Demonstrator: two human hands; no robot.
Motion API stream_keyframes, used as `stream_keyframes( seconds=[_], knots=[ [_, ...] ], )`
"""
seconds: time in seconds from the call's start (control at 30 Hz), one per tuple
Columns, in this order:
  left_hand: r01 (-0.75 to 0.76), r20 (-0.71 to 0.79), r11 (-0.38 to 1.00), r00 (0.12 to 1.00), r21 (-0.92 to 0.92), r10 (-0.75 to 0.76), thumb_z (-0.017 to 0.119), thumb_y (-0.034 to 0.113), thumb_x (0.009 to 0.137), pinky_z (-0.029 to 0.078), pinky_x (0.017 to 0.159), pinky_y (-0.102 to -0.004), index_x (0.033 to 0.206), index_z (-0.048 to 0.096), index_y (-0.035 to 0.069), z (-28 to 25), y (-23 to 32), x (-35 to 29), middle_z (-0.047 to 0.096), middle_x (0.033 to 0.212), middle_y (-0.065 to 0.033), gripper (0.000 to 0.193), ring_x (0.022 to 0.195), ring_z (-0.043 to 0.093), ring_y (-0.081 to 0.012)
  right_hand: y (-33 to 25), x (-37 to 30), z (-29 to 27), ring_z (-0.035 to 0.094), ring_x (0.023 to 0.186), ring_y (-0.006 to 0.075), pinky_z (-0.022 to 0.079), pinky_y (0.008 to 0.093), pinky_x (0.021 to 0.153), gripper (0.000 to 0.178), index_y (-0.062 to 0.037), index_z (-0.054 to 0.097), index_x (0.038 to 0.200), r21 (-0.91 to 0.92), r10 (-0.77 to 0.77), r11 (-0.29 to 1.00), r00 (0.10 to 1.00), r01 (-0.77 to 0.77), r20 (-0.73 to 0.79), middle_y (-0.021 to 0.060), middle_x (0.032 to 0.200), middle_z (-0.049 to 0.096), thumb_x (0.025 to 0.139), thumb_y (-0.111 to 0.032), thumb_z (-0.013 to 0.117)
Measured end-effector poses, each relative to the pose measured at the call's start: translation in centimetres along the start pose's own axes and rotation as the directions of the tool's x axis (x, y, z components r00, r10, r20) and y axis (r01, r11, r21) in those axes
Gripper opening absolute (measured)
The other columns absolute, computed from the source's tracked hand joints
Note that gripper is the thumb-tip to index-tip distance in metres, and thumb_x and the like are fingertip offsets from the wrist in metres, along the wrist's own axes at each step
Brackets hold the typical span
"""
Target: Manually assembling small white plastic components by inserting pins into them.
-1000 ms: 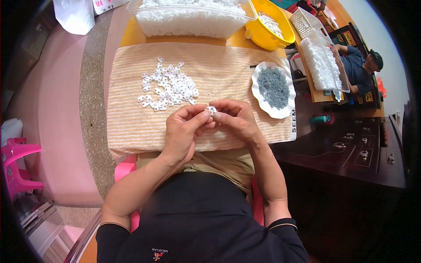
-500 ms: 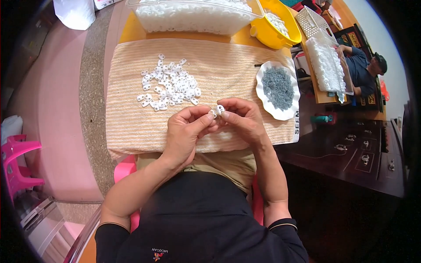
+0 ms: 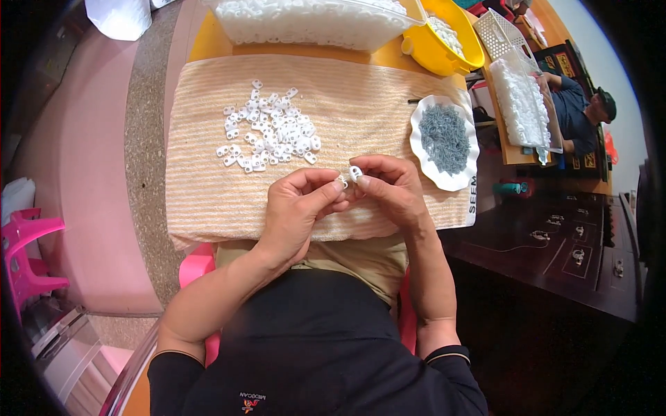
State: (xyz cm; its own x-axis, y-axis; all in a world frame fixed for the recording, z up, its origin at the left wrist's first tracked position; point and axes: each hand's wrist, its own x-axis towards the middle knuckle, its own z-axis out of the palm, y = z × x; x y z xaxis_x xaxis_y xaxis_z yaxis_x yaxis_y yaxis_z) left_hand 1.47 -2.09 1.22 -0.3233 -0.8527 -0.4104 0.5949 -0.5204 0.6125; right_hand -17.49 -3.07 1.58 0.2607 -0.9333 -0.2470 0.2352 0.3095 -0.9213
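Both hands are close together over the near part of a striped towel. Between thumb and index finger, my left hand (image 3: 295,201) pinches a small whitish piece (image 3: 342,182), mostly covered by the fingertips. A white oval plastic piece with holes (image 3: 355,173) is pinched upright in my right hand (image 3: 394,191). The two pieces are near each other; whether they touch I cannot tell. Beyond my left hand lies a loose pile of similar white two-holed plastic pieces (image 3: 291,132). To the right of my right hand, a white scalloped dish (image 3: 454,182) holds many small grey parts (image 3: 444,139).
The striped towel (image 3: 208,201) covers the table. At its far edge stand a clear bin (image 3: 298,35) full of white pieces and a yellow basin (image 3: 433,62). Another person (image 3: 576,111) sits at the far right beside a white-filled tray. A pink stool (image 3: 35,256) is at left.
My hands have spread very slightly apart, and the white oval piece has turned a little in my right fingers. The whole view has shifted slightly.
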Motion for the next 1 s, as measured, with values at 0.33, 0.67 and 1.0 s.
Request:
stream_keyframes(
  seconds=[0.33, 0.67, 1.0],
  knots=[
    [0.02, 0.021, 1.0, 1.0, 0.021, -0.02, 0.064, 0.002, 0.087, 0.056, 0.073, -0.0279, 0.101, 0.064, -0.002, -0.03, -0.01, 0.0, 0.066, 0.09, -0.0086, 0.015, 0.078, 0.064, -0.0143, -0.18, -0.13, 0.05, 0.064, 0.087, 0.0147, 0.053, 0.0271, 0.078, 0.027, 0.0042, 0.063, 0.113, -0.052, -0.001, 0.999, 1.0, 0.002, 0.006, 0.0102, 0.099, 0.067, 0.086, -0.001, 0.064],
    [0.017, 0.035, 1.0, 0.999, 0.025, -0.018, 0.064, 0.003, 0.087, 0.056, 0.073, -0.0265, 0.102, 0.064, -0.002, -0.19, -0.25, 0.09, 0.067, 0.091, -0.0096, 0.016, 0.079, 0.065, -0.0141, -0.35, -0.1, 0.09, 0.062, 0.091, 0.0134, 0.05, 0.0258, 0.081, 0.025, 0.0043, 0.064, 0.11, -0.122, -0.003, 0.992, 0.998, 0.01, 0.057, 0.0081, 0.101, 0.066, 0.086, -0.002, 0.065],
    [0.013, 0.033, 0.999, 0.999, 0.031, -0.014, 0.066, 0.004, 0.087, 0.056, 0.071, -0.0253, 0.101, 0.063, -0.003, -0.1, -0.19, 0.14, 0.067, 0.088, -0.0101, 0.016, 0.075, 0.065, -0.0136, -0.55, -0.28, 0.44, 0.062, 0.092, 0.0133, 0.051, 0.0256, 0.082, 0.026, 0.0048, 0.064, 0.11, -0.071, 0.018, 0.997, 0.998, -0.014, 0.056, 0.0078, 0.102, 0.065, 0.086, -0.004, 0.065]
  ],
)
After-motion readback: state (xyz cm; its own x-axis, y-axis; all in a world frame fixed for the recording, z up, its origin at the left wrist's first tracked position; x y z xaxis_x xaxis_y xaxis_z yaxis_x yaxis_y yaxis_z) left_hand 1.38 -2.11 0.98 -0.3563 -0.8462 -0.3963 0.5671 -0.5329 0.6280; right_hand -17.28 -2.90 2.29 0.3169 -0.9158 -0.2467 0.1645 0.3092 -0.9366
